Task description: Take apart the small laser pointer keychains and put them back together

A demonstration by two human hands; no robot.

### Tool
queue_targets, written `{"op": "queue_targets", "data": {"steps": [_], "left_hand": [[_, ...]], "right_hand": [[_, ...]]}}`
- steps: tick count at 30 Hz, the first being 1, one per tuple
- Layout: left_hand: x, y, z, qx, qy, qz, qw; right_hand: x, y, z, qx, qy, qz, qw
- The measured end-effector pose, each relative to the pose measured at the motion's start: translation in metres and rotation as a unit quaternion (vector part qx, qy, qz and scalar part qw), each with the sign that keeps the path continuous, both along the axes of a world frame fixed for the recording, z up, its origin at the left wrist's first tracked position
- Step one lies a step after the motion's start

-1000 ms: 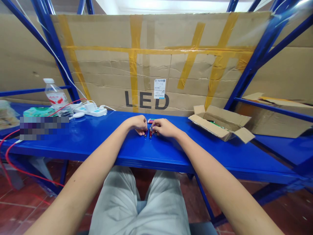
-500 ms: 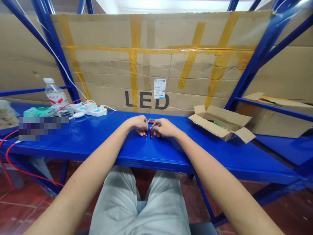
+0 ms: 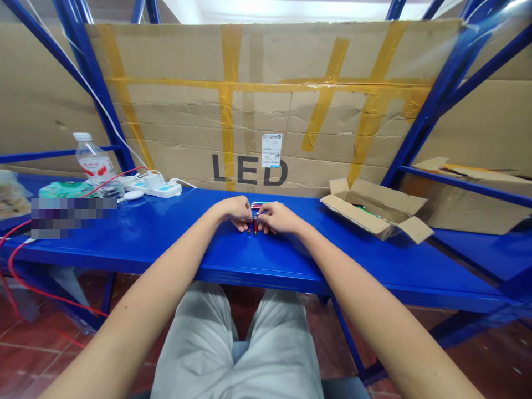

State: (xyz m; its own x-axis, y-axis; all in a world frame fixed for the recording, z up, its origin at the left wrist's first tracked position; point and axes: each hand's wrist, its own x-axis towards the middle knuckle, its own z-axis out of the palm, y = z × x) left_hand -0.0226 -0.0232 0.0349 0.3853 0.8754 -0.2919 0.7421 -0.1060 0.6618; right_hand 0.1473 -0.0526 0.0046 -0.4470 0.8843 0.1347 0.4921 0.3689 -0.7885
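Note:
Two small shiny tubes with silvery ends lie side by side on the blue table, pointing toward me. My left hand is closed, its fingertips on the purple-blue tube. From the other side my right hand pinches the red tube, which lies close against the purple-blue one. Just beyond the fingertips, several similar coloured tubes rest crosswise in a row, partly hidden by my hands. What kind of tubes these are is too small to tell.
An open cardboard box with small items inside stands on the right. To the left are a plastic bottle, a white power strip and red cables. A large taped carton walls off the back.
The red tube has shifted slightly left, up to the purple-blue tube, with my right fingers moving along. My left hand has barely moved.

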Motion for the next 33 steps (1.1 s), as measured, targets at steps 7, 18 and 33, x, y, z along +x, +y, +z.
{"op": "queue_targets", "data": {"steps": [7, 18, 33], "left_hand": [[0.002, -0.001, -0.002, 0.01, -0.006, 0.006, 1.0], [0.002, -0.001, -0.002, 0.009, -0.003, 0.01, 1.0], [0.013, 0.0, 0.002, 0.191, -0.249, -0.068, 0.947]], "right_hand": [[0.0, 0.004, -0.003, 0.011, 0.006, -0.007, 1.0], [0.002, 0.006, -0.002, 0.025, -0.005, -0.013, 1.0], [0.017, 0.008, 0.011, 0.123, 0.023, -0.084, 0.989]]}}
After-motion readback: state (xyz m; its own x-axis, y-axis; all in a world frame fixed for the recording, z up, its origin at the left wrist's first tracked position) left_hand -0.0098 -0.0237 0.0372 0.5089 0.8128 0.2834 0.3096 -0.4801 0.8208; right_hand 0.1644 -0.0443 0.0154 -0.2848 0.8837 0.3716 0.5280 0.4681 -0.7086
